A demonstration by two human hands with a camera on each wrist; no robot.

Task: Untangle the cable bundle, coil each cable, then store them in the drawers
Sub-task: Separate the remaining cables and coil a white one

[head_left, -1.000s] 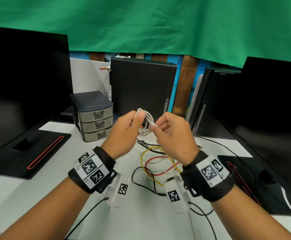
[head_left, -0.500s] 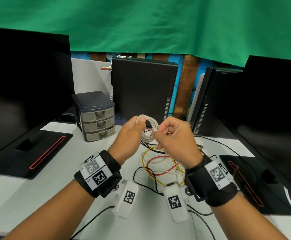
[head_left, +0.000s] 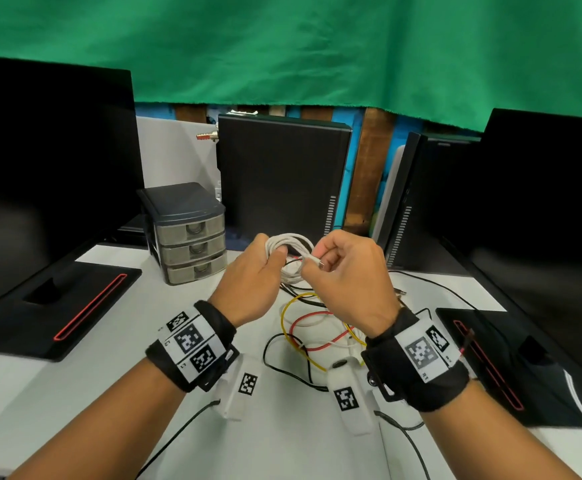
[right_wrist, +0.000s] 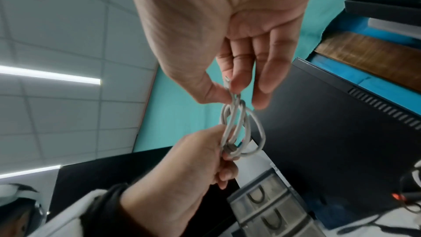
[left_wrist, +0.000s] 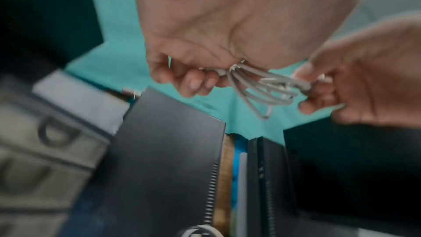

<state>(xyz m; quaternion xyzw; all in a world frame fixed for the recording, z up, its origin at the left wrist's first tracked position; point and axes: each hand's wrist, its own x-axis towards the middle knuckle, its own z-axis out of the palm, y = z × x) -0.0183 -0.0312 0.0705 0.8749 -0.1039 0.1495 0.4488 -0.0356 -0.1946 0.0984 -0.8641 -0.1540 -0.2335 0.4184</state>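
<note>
the white desk [head_left: 75,393] carries the big things: dark monitors left and right, a black computer case [head_left: 282,181] upright at the back, and the small three-drawer unit [head_left: 187,233] standing on the left, between the left monitor's base and the case. all three drawers [right_wrist: 271,210] look closed. on the desk under the wrists lies the rest of the cable bundle [head_left: 310,327], yellow, red and black strands looped through one another and not yet sorted.

above that tangle, in the air in front of the case, both hands hold the white cable [head_left: 291,252], already wound into a small coil of several loops. the left hand [head_left: 253,275] grips one side of the coil, its fingers curled around the gathered strands with the thumb on top. the right hand [head_left: 346,271] pinches the cable's free end between thumb and forefinger; the small metal plug tip [right_wrist: 227,79] shows just above the pinch, and the other fingers [right_wrist: 264,78] hang loosely beside it.

the relation that matters: the coil stretches between the two hands, its long axis running from the left grip to the right pinch, with the loose end on the right hand's side. the drawers lie to the left and a little beyond the coil, so the left hand is the nearer one. by my judgement the end needs tucking around the loops first, then a drawer must be pulled open.
</note>
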